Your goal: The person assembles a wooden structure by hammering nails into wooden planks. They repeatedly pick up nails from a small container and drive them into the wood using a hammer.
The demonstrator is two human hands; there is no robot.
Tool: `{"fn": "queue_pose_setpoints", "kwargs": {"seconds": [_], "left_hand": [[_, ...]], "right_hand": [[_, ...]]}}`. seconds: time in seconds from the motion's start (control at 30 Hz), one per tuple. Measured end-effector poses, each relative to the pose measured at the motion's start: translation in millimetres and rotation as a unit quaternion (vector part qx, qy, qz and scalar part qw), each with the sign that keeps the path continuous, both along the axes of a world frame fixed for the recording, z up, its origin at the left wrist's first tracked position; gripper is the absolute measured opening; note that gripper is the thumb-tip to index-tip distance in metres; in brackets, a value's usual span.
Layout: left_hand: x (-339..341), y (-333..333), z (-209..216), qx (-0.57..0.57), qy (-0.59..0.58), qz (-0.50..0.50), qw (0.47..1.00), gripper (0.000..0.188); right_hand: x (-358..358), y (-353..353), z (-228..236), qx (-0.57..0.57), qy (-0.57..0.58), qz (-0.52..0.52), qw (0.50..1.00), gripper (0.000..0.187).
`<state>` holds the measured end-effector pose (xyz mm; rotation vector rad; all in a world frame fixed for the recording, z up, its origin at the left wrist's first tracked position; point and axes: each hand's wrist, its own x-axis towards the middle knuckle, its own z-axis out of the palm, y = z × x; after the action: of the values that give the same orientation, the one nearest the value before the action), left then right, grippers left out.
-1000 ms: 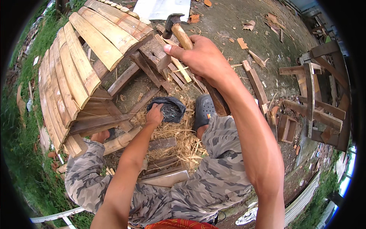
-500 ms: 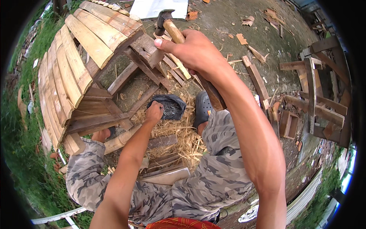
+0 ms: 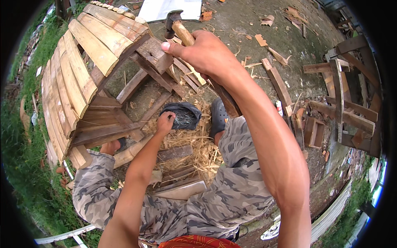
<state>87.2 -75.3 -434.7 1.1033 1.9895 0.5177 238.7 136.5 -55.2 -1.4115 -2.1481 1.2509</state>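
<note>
My right hand (image 3: 205, 53) is closed around the light wooden handle of a claw hammer (image 3: 182, 32), its dark head raised at the far side. Below that palm, a dark brown wooden piece (image 3: 225, 99) shows beside the forearm; whether I hold it is hidden. My left hand (image 3: 166, 122) is at the left rim of a black plastic bag (image 3: 193, 110) full of thin metal nails (image 3: 184, 118). Its fingertips are pinched together, and what is between them is too small to make out. Close by on the left stands a wooden frame (image 3: 144, 84) covered with pale slats (image 3: 93, 39).
Wood shavings (image 3: 206, 155) and short boards (image 3: 175, 153) lie between my legs. A shoe (image 3: 218, 118) is right of the bag. Further right are a narrow plank (image 3: 277, 84), a small wooden box (image 3: 314, 132) and another wooden frame (image 3: 339, 97). Grass (image 3: 25, 165) borders the left.
My left hand has drawn back slightly left from over the nails to the bag's rim. The right hand and hammer have shifted a little left in the picture.
</note>
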Motion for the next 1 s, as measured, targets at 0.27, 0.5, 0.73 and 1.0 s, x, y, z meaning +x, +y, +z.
{"fn": "queue_pose_setpoints", "kwargs": {"seconds": [0.27, 0.5, 0.73, 1.0], "left_hand": [[3.4, -2.5, 55.4, 0.168, -0.287, 0.168, 0.928, 0.013], [27.8, -27.2, 198.4, 0.315, -0.226, 0.267, 0.882, 0.006], [65.8, -68.0, 345.1, 0.376, -0.146, 0.250, 0.880, 0.008], [-75.2, -20.2, 446.5, 0.460, -0.049, 0.243, 0.853, 0.015]], "right_hand": [[-0.7, 1.2, -1.6, 0.011, 0.006, 0.000, 1.000, 0.065], [-7.0, -7.6, 22.2, -0.004, -0.029, -0.034, 0.999, 0.067], [-28.5, -23.0, 52.3, 0.118, 0.016, -0.059, 0.991, 0.044], [-66.4, -30.5, 66.1, 0.189, 0.090, -0.004, 0.978, 0.034]]}}
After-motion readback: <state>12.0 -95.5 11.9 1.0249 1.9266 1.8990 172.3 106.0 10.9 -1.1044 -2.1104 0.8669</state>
